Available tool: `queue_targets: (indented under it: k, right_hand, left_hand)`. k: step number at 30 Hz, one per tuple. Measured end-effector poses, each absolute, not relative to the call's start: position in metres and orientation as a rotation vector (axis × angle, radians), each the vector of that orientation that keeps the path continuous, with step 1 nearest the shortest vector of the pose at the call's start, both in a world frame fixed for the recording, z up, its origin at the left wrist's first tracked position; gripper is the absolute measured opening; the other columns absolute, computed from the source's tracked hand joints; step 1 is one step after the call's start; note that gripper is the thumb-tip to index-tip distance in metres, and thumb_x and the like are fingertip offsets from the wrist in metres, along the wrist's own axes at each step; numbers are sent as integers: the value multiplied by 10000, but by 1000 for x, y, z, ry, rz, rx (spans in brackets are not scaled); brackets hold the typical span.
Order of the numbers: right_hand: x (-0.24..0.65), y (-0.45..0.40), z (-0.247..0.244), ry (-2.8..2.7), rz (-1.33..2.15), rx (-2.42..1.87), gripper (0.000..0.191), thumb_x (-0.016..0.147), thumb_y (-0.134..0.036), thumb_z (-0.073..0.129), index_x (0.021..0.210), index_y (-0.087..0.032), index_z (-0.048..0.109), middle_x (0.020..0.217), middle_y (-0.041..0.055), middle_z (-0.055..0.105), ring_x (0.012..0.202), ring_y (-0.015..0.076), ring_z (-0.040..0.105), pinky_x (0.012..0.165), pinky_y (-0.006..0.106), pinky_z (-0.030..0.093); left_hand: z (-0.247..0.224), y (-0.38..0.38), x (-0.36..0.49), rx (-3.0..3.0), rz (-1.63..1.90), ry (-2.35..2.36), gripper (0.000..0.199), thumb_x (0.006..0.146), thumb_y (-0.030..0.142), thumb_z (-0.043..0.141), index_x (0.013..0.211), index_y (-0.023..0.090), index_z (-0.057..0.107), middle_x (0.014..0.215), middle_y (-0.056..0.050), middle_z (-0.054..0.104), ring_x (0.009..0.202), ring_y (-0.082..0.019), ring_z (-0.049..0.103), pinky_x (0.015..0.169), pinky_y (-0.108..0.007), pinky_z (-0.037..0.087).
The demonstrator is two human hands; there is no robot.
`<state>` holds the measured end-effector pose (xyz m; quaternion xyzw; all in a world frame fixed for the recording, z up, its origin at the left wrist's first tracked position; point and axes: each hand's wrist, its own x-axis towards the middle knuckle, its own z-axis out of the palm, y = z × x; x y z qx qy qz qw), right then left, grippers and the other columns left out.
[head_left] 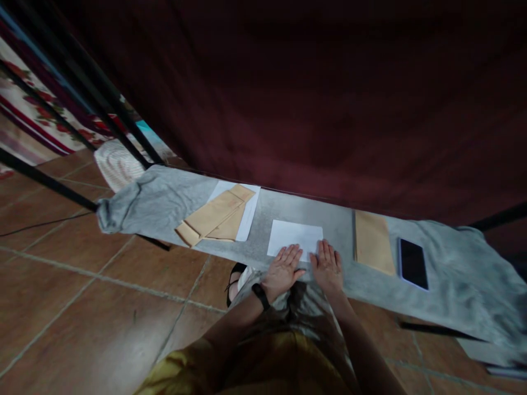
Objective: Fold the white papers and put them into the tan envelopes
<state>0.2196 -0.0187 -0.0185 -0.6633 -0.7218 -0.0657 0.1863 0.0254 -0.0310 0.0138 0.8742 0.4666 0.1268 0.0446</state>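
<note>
A white sheet of paper (294, 235) lies flat on the grey cloth-covered bench in front of me. My left hand (285, 269) rests palm down with fingers stretched out, its fingertips on the sheet's lower edge. At the sheet's lower right corner my right hand (327, 266) lies flat too, fingers extended. Neither hand grips anything. To the left, brown paper envelopes (218, 211) overlap at an angle on top of white paper (250, 211). On the right sits a stack of brown envelopes (374, 241).
A phone (413, 263) lies right of the envelope stack on the grey cloth (457, 274). Behind the bench hangs a dark red curtain (329, 137). Black metal bars (49, 181) stand at the left, above a tiled floor (102, 307) with a thin cable (45, 224).
</note>
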Motion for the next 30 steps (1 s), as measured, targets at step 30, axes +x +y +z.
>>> queue_targets:
  k: [30]
  right_hand:
    - [213, -17, -18, -2005, -176, -1976, 588, 1059, -387, 299, 1568, -96, 344, 1589, 153, 408, 1463, 297, 381, 1202, 488, 250]
  left_hand:
    - [42, 25, -24, 1222, 1022, 1679, 421, 805, 301, 713, 1199, 156, 677, 1359, -151, 659, 1357, -309, 537, 1150, -424, 403]
